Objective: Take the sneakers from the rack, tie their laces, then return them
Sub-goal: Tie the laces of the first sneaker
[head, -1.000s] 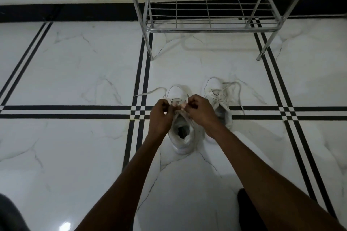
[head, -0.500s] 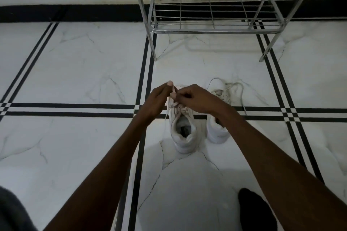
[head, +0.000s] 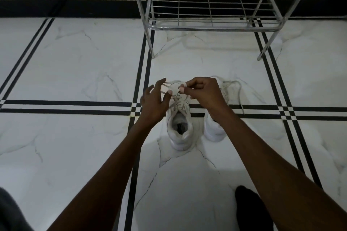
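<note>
Two white sneakers stand side by side on the marble floor, toes toward the rack. Over the left sneaker [head: 179, 129], my left hand [head: 155, 100] has its fingers spread with a white lace [head: 173, 83] looped across them. My right hand [head: 201, 91] pinches the other part of that lace between thumb and fingers. The right sneaker [head: 214, 129] is partly hidden behind my right wrist, and its loose laces [head: 238, 92] trail on the floor to the right. The metal shoe rack [head: 212, 13] stands beyond the shoes with nothing on its lower shelf.
White marble floor with black stripe lines [head: 75, 106]. A black skirting band runs along the wall [head: 75, 8]. The rack's front legs [head: 152, 43] stand on the floor just beyond the shoes. A dark foot [head: 251, 210] shows at the bottom right.
Both hands rose from the left sneaker's tongue toward its toe. My left hand opened its fingers with the lace across them, and the right hand drew the lace up.
</note>
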`<state>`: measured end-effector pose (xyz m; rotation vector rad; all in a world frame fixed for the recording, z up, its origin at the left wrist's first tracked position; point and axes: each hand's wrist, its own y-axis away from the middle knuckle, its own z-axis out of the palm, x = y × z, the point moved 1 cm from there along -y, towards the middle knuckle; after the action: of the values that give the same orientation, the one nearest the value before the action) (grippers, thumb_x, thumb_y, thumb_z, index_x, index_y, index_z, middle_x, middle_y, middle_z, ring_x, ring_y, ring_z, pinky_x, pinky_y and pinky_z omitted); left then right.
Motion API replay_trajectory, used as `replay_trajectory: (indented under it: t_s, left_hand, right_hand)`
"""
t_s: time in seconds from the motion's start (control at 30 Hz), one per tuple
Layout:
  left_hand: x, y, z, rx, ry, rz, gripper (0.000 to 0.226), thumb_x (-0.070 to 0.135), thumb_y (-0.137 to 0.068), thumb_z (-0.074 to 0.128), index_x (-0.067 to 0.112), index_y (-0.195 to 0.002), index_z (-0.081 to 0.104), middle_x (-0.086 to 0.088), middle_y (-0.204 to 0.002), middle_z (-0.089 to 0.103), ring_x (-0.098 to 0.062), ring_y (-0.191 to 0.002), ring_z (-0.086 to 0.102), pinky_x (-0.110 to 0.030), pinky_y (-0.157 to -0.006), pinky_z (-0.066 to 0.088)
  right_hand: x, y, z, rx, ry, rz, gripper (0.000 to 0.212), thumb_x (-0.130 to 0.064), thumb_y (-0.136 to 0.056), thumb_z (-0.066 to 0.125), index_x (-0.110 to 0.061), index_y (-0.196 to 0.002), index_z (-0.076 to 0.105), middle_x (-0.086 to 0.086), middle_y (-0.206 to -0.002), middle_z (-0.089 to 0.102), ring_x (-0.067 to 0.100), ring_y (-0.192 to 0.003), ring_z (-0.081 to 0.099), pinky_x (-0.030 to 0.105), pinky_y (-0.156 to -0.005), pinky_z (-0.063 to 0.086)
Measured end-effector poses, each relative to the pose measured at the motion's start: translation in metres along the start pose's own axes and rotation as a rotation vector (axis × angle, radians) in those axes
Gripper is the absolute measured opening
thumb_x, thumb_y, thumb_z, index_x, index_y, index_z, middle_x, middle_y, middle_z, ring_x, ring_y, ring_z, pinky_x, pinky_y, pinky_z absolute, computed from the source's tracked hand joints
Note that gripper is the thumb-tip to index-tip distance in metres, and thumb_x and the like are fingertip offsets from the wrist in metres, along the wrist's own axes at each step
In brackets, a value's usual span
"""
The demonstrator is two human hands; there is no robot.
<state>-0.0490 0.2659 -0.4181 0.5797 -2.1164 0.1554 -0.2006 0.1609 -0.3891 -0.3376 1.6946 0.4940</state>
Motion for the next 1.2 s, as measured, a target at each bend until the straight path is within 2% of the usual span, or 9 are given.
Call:
replay_trajectory:
  t_s: [0.1, 0.33, 0.5, 0.6, 0.73, 0.83, 0.93, 1.07, 1.2]
  left_hand:
    - [-0.011, 0.001, -0.006, 0.148, -0.337, -0.008, 0.03, 0.038, -0.099, 0.058, 0.023, -0.125, 0.061, -0.005, -0.143, 0.053, -0.032, -0.143, 0.031, -0.057, -0.114, 0.022]
    - [-0.026, 0.009, -0.036, 0.268, -0.28, 0.025, 0.026, 0.047, -0.092, 0.067, 0.025, -0.098, 0.078, 0.001, -0.129, 0.062, -0.029, -0.132, 0.041, -0.056, -0.105, 0.028]
    - [-0.054, 0.016, -0.049, 0.317, -0.337, -0.15, 0.022, 0.036, -0.095, 0.066, 0.017, -0.089, 0.078, -0.004, -0.118, 0.065, -0.035, -0.124, 0.049, -0.064, -0.104, 0.035]
    - [-0.059, 0.018, -0.043, 0.319, -0.228, -0.101, 0.022, 0.031, -0.098, 0.063, 0.016, -0.09, 0.076, -0.008, -0.106, 0.071, -0.029, -0.105, 0.065, -0.055, -0.09, 0.052]
    - [-0.024, 0.01, -0.015, 0.148, 0.002, 0.069, 0.017, 0.021, -0.1, 0.06, 0.014, -0.109, 0.074, 0.001, -0.111, 0.073, -0.005, -0.097, 0.064, -0.022, -0.088, 0.055]
    - [0.0, 0.0, 0.005, 0.018, -0.036, 0.189, 0.021, 0.01, -0.098, 0.06, 0.013, -0.115, 0.072, -0.003, -0.116, 0.068, -0.014, -0.104, 0.06, -0.023, -0.092, 0.048]
    - [0.007, -0.003, 0.011, -0.05, -0.065, 0.185, 0.023, 0.002, -0.095, 0.061, 0.003, -0.117, 0.07, -0.01, -0.115, 0.067, -0.016, -0.102, 0.057, -0.005, -0.085, 0.041]
    - [-0.009, -0.007, 0.013, -0.222, -0.029, 0.039, 0.023, 0.012, -0.099, 0.06, 0.003, -0.118, 0.067, -0.016, -0.123, 0.068, -0.028, -0.115, 0.062, -0.039, -0.1, 0.051]
    - [-0.018, -0.006, 0.007, -0.278, 0.002, 0.055, 0.01, 0.017, -0.096, 0.066, 0.012, -0.104, 0.068, -0.007, -0.11, 0.071, -0.025, -0.11, 0.065, -0.04, -0.094, 0.053]
  right_hand:
    - [-0.002, 0.001, 0.0, -0.03, -0.096, 0.068, 0.018, -0.012, -0.08, 0.082, -0.002, -0.092, 0.073, 0.017, -0.095, 0.079, 0.032, -0.093, 0.076, 0.023, -0.064, 0.055]
    - [0.003, -0.003, -0.001, -0.057, -0.234, 0.326, 0.012, -0.024, -0.095, 0.067, -0.012, -0.091, 0.067, 0.01, -0.105, 0.079, 0.021, -0.095, 0.077, 0.027, -0.064, 0.051]
    - [0.022, -0.009, -0.017, 0.357, -0.027, 0.364, 0.018, -0.018, -0.095, 0.061, -0.016, -0.078, 0.066, 0.014, -0.094, 0.078, 0.025, -0.077, 0.072, 0.035, -0.064, 0.06]
    - [0.026, -0.011, -0.015, 0.302, -0.022, 0.384, 0.02, -0.024, -0.098, 0.058, -0.006, -0.097, 0.067, 0.013, -0.094, 0.077, 0.025, -0.076, 0.076, 0.035, -0.065, 0.062]
    - [0.014, -0.008, -0.002, 0.109, -0.161, 0.424, 0.021, -0.026, -0.106, 0.043, -0.008, -0.105, 0.054, 0.016, -0.099, 0.076, 0.03, -0.074, 0.076, 0.041, -0.072, 0.063]
    - [0.002, -0.002, 0.004, 0.008, -0.378, 0.442, 0.017, -0.017, -0.107, 0.039, -0.007, -0.099, 0.051, 0.025, -0.106, 0.074, 0.038, -0.091, 0.076, 0.045, -0.082, 0.063]
    - [-0.003, -0.002, 0.006, -0.014, -0.477, 0.45, 0.014, -0.008, -0.105, 0.04, -0.005, -0.096, 0.051, 0.031, -0.109, 0.072, 0.043, -0.102, 0.072, 0.05, -0.091, 0.059]
    - [-0.002, -0.001, 0.005, 0.003, -0.42, 0.436, 0.017, -0.013, -0.107, 0.038, -0.006, -0.098, 0.051, 0.027, -0.107, 0.073, 0.04, -0.098, 0.074, 0.048, -0.09, 0.06]
    - [0.0, -0.004, 0.004, -0.013, -0.332, 0.369, 0.02, -0.024, -0.106, 0.046, -0.008, -0.099, 0.055, 0.013, -0.093, 0.077, 0.025, -0.079, 0.073, 0.036, -0.08, 0.061]
